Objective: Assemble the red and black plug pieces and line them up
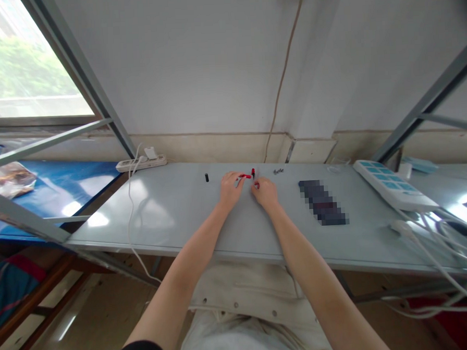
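Over the far part of the grey table, my left hand pinches a small, slim red piece that points to the right. My right hand is close beside it, its fingers closed together; a dark reddish bit shows at the fingertips, too small to name. Just beyond the right fingertips is a small red-and-black piece. A short black cylinder stands to the left of my hands. Several small metal bits lie to the right, near the wall.
A white power strip with a plug and cable lies at the table's back left. At the right are a blurred-out dark flat object, a large white-and-blue power strip and tangled white cables. Metal bed-frame posts flank both sides.
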A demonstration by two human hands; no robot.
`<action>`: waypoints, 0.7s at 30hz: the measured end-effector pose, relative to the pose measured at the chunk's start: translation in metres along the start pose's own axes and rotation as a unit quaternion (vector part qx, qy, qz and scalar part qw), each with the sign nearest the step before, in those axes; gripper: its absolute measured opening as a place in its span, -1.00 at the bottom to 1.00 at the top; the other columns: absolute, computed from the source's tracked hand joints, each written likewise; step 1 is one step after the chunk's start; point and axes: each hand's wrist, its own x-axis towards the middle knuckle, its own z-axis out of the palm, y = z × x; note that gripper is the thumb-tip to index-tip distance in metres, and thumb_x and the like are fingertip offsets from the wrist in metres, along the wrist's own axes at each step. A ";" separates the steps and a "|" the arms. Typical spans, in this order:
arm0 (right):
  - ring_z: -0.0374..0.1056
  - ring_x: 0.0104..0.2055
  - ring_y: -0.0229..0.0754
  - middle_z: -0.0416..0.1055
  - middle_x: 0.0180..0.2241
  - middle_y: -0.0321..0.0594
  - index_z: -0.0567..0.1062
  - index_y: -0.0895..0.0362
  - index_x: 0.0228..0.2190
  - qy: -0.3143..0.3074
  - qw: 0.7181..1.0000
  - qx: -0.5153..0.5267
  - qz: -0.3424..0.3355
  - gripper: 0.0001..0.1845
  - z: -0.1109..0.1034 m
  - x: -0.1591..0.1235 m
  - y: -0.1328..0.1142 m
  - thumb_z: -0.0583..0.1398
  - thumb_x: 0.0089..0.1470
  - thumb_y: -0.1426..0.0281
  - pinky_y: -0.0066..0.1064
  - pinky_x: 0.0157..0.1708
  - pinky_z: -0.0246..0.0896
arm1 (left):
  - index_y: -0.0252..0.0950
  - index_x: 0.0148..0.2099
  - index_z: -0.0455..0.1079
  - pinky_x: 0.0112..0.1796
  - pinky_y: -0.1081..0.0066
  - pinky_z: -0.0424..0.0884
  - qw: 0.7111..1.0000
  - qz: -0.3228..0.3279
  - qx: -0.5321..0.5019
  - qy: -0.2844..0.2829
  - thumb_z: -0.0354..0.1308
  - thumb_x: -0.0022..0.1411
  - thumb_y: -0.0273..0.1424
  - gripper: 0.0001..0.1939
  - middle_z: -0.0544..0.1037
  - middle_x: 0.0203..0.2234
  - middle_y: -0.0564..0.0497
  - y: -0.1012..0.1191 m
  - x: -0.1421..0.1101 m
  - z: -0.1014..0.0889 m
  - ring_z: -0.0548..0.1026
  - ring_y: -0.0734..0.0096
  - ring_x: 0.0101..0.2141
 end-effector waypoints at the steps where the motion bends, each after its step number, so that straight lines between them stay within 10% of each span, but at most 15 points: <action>1: 0.28 -0.25 -0.18 0.41 -0.32 -0.14 0.41 0.16 -0.39 0.000 1.000 -0.001 -0.009 -0.82 0.000 -0.001 0.000 0.04 -0.01 0.39 -0.42 -0.30 0.02 | -0.27 -0.24 0.39 -0.20 0.42 0.27 1.000 0.006 -0.010 0.014 -0.02 0.16 -0.28 -0.77 0.48 -0.34 -0.01 0.001 0.000 -0.001 0.38 0.50 -0.35; 9: 0.28 -0.27 -0.19 0.40 -0.34 -0.16 0.40 0.16 -0.40 0.008 0.999 0.003 -0.037 -0.85 -0.005 -0.004 -0.008 0.05 -0.02 0.39 -0.41 -0.34 0.00 | -0.27 -0.31 0.38 -0.28 0.43 0.31 0.993 0.033 -0.054 0.104 0.02 0.13 -0.28 -0.81 0.47 -0.44 0.00 0.005 -0.002 -0.003 0.39 0.50 -0.41; 21: 0.28 -0.27 -0.17 0.40 -0.35 -0.15 0.39 0.16 -0.42 0.011 0.998 -0.027 -0.062 -0.88 -0.005 -0.007 -0.010 0.06 -0.02 0.41 -0.39 -0.32 -0.01 | -0.27 -0.28 0.38 -0.34 0.43 0.30 0.995 -0.023 -0.047 0.081 0.02 0.12 -0.26 -0.78 0.49 -0.43 -0.01 0.005 -0.003 -0.004 0.38 0.51 -0.44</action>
